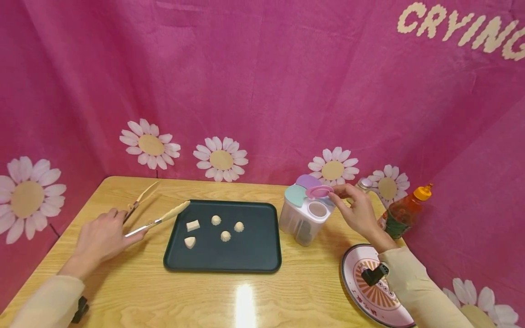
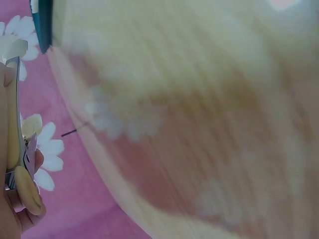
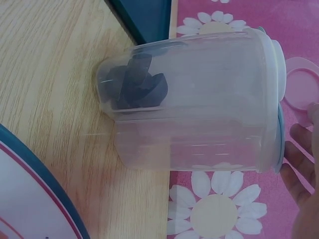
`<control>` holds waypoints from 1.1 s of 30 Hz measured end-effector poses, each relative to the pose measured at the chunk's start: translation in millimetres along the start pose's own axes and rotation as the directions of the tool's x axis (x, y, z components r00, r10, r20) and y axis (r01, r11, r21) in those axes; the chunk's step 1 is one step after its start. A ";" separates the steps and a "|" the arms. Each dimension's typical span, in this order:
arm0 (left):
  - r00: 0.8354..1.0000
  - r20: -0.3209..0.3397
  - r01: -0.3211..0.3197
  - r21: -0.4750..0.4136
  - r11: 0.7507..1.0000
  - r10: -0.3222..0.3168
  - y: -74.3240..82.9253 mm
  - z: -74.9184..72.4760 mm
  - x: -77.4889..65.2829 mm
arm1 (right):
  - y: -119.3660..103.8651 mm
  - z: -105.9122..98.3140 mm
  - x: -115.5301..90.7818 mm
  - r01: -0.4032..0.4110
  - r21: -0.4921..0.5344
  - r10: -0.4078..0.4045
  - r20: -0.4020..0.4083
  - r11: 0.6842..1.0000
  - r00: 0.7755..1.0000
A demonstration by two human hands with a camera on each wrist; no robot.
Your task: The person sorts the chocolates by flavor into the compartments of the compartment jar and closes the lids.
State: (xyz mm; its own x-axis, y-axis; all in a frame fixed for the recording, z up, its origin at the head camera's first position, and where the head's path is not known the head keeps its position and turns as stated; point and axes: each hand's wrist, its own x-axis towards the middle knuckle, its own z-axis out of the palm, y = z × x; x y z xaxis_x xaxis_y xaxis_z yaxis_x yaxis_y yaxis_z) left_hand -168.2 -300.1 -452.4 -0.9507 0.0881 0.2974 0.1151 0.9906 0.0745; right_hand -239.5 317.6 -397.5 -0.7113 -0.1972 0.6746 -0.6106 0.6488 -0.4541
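Note:
My left hand (image 1: 101,237) holds a pair of tongs (image 1: 157,221) with pale tips, their arms spread apart at the left of the tray. On the dark baking tray (image 1: 250,255) lie several small cream-coloured pieces, among them a block (image 1: 193,225) and ridged domes (image 1: 225,236). My right hand (image 1: 357,212) pinches the raised pink lid (image 1: 319,192) of a clear divided container (image 3: 209,99). Below that lid a round opening (image 1: 317,209) shows in the white top. Dark pieces (image 3: 137,87) lie inside one compartment. Purple and mint lids (image 1: 295,195) lie down over other compartments.
A red sauce bottle (image 1: 404,213) with an orange cap and a small jar (image 1: 364,184) stand at the back right. A patterned plate (image 1: 357,273) lies under my right forearm. Pink flowered cloth (image 1: 262,91) hangs behind the wooden table (image 1: 197,296).

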 end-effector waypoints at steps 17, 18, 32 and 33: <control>0.999 0.051 0.009 0.047 0.999 -0.011 -21.5 8.3 -17.8 | -2.4 0.2 -0.9 -0.030 -0.012 0.030 0.017 0.999 0.999; 0.998 0.054 0.009 0.048 0.999 -0.012 -21.9 8.7 -18.4 | -2.5 0.3 -0.6 -0.029 -0.012 0.029 0.017 1.000 0.999; 0.997 0.074 -0.009 0.054 0.998 0.005 -23.8 14.4 -23.4 | -2.4 -0.2 -0.6 -0.021 -0.002 0.021 0.021 1.000 1.000; 0.997 0.078 -0.005 0.053 0.999 0.001 -23.7 13.7 -23.2 | -1.9 0.0 -0.6 -0.019 -0.004 0.019 0.019 1.000 1.000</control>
State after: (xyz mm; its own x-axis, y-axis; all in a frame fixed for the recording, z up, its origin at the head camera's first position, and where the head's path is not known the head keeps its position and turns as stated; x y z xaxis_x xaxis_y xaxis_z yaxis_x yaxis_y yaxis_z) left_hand -152.8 -324.1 -474.2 -0.9701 0.0973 0.2225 0.1047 0.9943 0.0220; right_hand -237.9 316.5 -397.0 -0.7294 -0.1988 0.6545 -0.5955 0.6552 -0.4647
